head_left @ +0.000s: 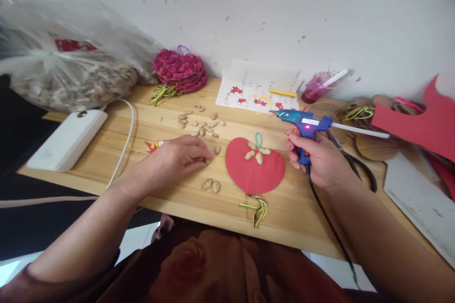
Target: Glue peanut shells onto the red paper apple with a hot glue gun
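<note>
In my right hand is a blue hot glue gun, its nozzle pointing left and a white glue stick out of its back. My left hand rests low over the table, fingers pinched together on a peanut shell that they partly hide. Between the hands lies a red heart-shaped piece with several peanut shells fanned at its top. It has a teal loop above and a green-yellow tassel below. Loose peanut shells lie beyond my left hand, and a few nearer me.
At left are a white power bank with a cable and a plastic bag of shells. Finished pink pieces, a paper sheet and a cup of red paint stand along the wall. Scissors and red paper lie right.
</note>
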Available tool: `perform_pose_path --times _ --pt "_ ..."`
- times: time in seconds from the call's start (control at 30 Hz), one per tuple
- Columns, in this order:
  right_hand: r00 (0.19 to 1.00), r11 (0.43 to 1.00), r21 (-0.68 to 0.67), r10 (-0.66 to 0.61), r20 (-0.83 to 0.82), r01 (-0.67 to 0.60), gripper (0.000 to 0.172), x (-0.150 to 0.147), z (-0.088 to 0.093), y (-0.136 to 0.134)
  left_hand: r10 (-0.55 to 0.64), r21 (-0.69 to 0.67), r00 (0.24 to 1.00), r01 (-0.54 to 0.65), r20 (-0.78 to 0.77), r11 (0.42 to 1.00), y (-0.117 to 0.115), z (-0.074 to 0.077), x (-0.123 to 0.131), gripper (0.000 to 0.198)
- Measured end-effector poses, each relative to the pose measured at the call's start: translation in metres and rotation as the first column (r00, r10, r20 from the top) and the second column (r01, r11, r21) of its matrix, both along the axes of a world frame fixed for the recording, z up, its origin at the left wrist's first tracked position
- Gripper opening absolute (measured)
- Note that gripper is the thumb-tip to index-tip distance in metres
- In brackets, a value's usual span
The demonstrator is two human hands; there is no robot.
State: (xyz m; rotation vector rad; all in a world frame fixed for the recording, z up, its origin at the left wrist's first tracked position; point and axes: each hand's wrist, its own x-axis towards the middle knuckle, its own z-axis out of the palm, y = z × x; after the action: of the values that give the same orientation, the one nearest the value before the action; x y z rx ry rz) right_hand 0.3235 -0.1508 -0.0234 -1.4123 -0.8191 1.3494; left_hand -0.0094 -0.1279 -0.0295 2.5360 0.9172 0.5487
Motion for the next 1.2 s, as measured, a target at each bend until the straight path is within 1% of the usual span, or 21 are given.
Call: perform_pose_path --times 0.1,0.17,0.27,0.33,0.43,0.47,0.53,0.63,0.73,0.8,0.9,1.03,1.2 --pt "1.0 1.0 0.009 0.005 -0.005 -0.005 0.024 0.001 -0.001 0.0 -0.007 0.055 1.0 0.006 0.029 0.998 0.0 0.004 0.002 0.015" --pt "1.0 1.0 0.011 0.006 -0.004 -0.006 0.024 0.001 -0.001 0.001 -0.003 0.107 0.998 -0.004 0.068 0.994 0.002 0.009 0.007 0.013" --pt "1.0 1.0 0.01 0.014 0.002 -0.014 0.024 0.001 -0.002 0.001 -0.04 0.15 0.995 0.025 0.091 0.988 0.008 0.024 0.021 0.015" --pt "1.0 1.0 0.012 0.014 0.008 -0.015 0.024 0.001 -0.002 0.001 -0.074 0.163 0.995 0.061 0.073 0.985 0.015 0.037 0.034 0.017" --pt "1.0 1.0 0.012 0.005 0.015 -0.006 0.025 0.0 -0.001 0.0 -0.099 0.115 0.995 0.096 0.017 0.989 0.026 0.054 0.055 0.019" --pt "1.0 1.0 0.012 0.002 0.018 -0.002 0.025 0.0 -0.001 0.0 -0.104 0.107 0.995 0.103 0.007 0.989 0.03 0.058 0.063 0.019" --pt "1.0 1.0 0.015 -0.01 0.026 0.01 0.026 -0.001 -0.001 0.001 -0.155 0.089 0.988 0.155 -0.011 0.984 0.036 0.062 0.078 0.019" --pt "0.999 0.999 0.032 -0.013 0.035 0.012 0.025 -0.001 -0.002 0.001 -0.249 0.015 0.966 0.251 -0.071 0.968 0.04 0.06 0.101 0.021" --pt "0.999 0.999 0.035 -0.005 0.037 0.004 0.022 -0.001 -0.002 0.001 -0.343 -0.049 0.93 0.34 -0.131 0.939 0.041 0.05 0.116 0.022" --pt "1.0 0.999 0.033 -0.004 0.031 0.003 0.021 -0.001 -0.001 0.001 -0.382 -0.065 0.913 0.377 -0.144 0.924 0.041 0.042 0.121 0.022" --pt "1.0 1.0 0.028 -0.007 0.021 0.006 0.022 -0.001 -0.001 0.001 -0.398 -0.079 0.907 0.39 -0.142 0.917 0.04 0.033 0.123 0.021" --pt "1.0 1.0 0.02 -0.011 0.02 0.011 0.025 -0.001 -0.002 0.0 -0.414 -0.079 0.897 0.406 -0.154 0.91 0.037 0.026 0.121 0.024" --pt "1.0 0.999 0.03 -0.014 0.003 0.014 0.025 -0.002 -0.002 0.001 -0.406 -0.008 0.889 0.414 -0.209 0.91 0.034 0.022 0.121 0.03"
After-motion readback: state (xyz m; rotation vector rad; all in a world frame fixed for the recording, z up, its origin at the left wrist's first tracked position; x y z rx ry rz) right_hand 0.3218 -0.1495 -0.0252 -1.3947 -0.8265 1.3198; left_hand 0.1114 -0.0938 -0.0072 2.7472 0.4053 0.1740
